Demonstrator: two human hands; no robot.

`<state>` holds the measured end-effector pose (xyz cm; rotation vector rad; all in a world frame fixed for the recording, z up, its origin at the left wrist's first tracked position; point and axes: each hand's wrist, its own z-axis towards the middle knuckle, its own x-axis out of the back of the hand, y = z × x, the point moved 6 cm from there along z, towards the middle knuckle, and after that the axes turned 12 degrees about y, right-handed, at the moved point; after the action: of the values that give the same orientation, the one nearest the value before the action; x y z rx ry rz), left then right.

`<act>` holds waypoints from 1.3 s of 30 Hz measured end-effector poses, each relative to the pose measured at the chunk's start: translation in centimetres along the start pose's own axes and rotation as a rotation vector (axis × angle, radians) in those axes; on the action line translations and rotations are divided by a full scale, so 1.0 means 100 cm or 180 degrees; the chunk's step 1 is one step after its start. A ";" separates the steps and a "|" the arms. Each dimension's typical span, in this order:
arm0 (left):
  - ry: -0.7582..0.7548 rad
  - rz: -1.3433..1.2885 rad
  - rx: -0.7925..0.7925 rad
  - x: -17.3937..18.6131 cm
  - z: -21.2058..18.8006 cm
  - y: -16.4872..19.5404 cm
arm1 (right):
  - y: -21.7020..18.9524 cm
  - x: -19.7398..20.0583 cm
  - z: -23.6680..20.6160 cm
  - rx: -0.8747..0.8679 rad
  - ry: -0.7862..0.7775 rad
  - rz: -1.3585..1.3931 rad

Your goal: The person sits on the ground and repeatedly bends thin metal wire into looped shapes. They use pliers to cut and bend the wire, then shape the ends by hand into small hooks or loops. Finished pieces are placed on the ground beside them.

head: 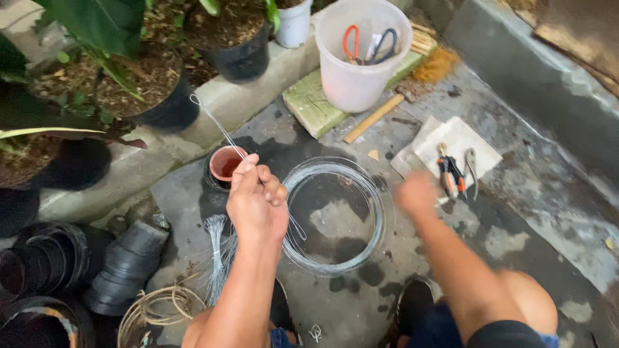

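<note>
Left hand (pixel 256 201) at frame centre, fingers pinching doubled length of wire (pixel 227 136); looped end points toward 11 o'clock, over small terracotta pot (pixel 225 164).

Right hand (pixel 418 192) at 3 o'clock of left, blurred; cannot tell finger state; nearest pliers (pixel 451 174) on pale board (pixel 455 143).

Wire coil (pixel 335 216) lies on ground between hands, still large.

Bundle of cut wire pieces (pixel 216 258) at 7 o'clock of left hand: judged several lengths done, much coil left.

Bucket (pixel 361 55) with scissors at 1 o'clock.
</note>
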<state>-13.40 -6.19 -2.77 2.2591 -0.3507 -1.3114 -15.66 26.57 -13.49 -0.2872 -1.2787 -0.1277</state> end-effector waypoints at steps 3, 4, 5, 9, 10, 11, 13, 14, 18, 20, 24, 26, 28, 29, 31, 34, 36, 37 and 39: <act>0.0008 0.0026 -0.0023 -0.004 0.008 0.001 | 0.062 0.011 0.024 -0.1055 -0.0153 0.0101; 0.0019 0.0046 -0.0041 -0.006 0.012 0.000 | 0.073 0.005 0.026 -0.1402 -0.0438 0.0167; 0.0035 0.0065 -0.0068 -0.008 0.015 0.000 | 0.075 0.003 0.029 -0.1366 -0.0476 -0.0005; 0.0030 0.0025 0.0027 -0.013 0.024 -0.007 | 0.078 -0.016 0.036 -0.1485 -0.0519 -0.0127; -0.0003 0.0033 0.0038 -0.014 0.026 -0.007 | 0.081 -0.019 0.040 -0.1486 -0.0461 -0.0227; -0.0037 0.0047 0.0060 -0.014 0.027 -0.005 | 0.084 -0.022 0.044 -0.1498 -0.0404 -0.0330; -0.0159 0.0069 0.0027 -0.014 0.029 0.003 | 0.089 -0.028 0.048 -0.1623 -0.0534 -0.0440; -0.0226 0.0078 0.0010 -0.015 0.030 0.006 | 0.090 -0.030 0.050 -0.1706 -0.0638 -0.0388; -0.0185 0.0098 -0.0066 -0.016 0.035 0.018 | 0.077 -0.029 0.061 -0.2337 -0.0666 0.1251; -0.0147 0.0118 -0.0019 -0.017 0.037 0.022 | 0.049 -0.027 0.068 -0.2620 -0.0628 0.2643; -0.0117 0.0040 -0.0032 -0.018 0.041 0.032 | -0.038 -0.006 0.056 -0.1944 -0.1280 0.4243; -0.0095 -0.0022 -0.0024 -0.018 0.043 0.035 | -0.077 0.015 0.019 -0.1177 -0.1783 0.4440; -0.0074 0.0016 -0.0055 -0.017 0.044 0.036 | -0.089 0.033 -0.040 -0.0938 -0.2193 0.4034; -0.0052 0.0034 -0.0065 -0.016 0.045 0.035 | -0.098 0.041 -0.066 -0.0706 -0.2360 0.3970; -0.0055 0.0034 -0.0073 -0.015 0.045 0.032 | -0.111 0.049 -0.113 -0.0587 -0.2640 0.3986; 0.0039 0.0099 -0.0066 -0.011 0.043 0.025 | -0.124 0.049 -0.146 -0.0438 -0.2663 0.3804; 0.0078 0.0139 -0.0043 -0.008 0.040 0.020 | -0.129 0.052 -0.152 -0.0082 -0.2432 0.3562; 0.0122 0.0137 -0.0040 -0.007 0.039 0.018 | -0.131 0.054 -0.149 0.0157 -0.2307 0.3431; 0.0167 0.0132 -0.0049 -0.004 0.036 0.015 | -0.133 0.058 -0.151 0.0411 -0.2232 0.3288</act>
<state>-16.69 -8.31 -3.14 2.2568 -0.3657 -1.2276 -3.44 9.92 -9.96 -0.8941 -1.6561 1.0088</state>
